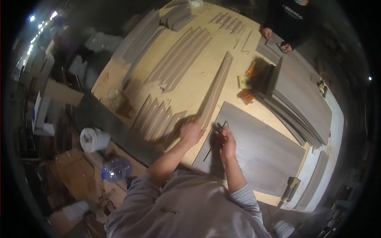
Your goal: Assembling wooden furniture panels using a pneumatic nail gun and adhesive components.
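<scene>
Head-worn fisheye; looks down over near worktable (191, 98)

The counter (194, 93) has a pale yellow wooden top. Slim grey strips lie on it in groups: one bunch (139, 39) toward the far left, a row (180, 57) near the middle, a closer row (154, 119) at the near left, and short pieces (228, 22) at the far side. A flat grey panel (258, 152) covers the near right part. Beyond it is a stack of grey boards (303, 97), with an orange tool (251, 70) and an orange block (246, 96) just beside its left side.
</scene>
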### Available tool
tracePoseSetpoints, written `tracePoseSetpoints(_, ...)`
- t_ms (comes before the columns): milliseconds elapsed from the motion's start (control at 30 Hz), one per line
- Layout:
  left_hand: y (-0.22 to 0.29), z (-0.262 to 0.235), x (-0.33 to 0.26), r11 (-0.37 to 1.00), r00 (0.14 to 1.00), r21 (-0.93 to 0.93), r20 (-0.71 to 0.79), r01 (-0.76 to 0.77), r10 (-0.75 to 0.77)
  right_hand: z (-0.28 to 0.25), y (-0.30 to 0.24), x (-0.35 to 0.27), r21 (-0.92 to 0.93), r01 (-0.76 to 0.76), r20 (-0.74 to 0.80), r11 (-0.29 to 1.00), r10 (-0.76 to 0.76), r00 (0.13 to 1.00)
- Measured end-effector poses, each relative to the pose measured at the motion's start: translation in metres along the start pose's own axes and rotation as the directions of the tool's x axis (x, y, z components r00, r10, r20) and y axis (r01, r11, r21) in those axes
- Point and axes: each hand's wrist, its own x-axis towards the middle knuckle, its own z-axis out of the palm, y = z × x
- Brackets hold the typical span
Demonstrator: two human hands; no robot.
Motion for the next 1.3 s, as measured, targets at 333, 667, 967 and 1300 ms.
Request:
tracePoseSetpoints(333,-0.079,-0.027,0.026,0.924,0.964,0.378,-0.219,-0.059,0.151,-0.032,0.031,-0.080,-0.121,0.045,-0.156,0.992,-0.063,0.986)
tracePoseSetpoints(667,-0.025,-0.047,0.006,0.980,0.974,-0.025,-0.118,-0.196,0.192,-0.034,0.034,-0.086,-0.493,0.385,0.007,0.780,-0.439,0.899)
tracePoseSetpoints(967,0.113,-0.023,-0.005,0.447,0.869,-0.820,0.467,0.358,0.161,-0.074,-0.065,-0.127,-0.637,0.762,0.556,0.116,-0.616,0.559)
tracePoseSetpoints(1300,0.222,0.112,-0.054,0.730,0.733,-0.683,0.483,-0.027,0.479,-0.245,-0.083,-0.208,-0.575,0.518,-0.225,0.633,-0.731,0.644)
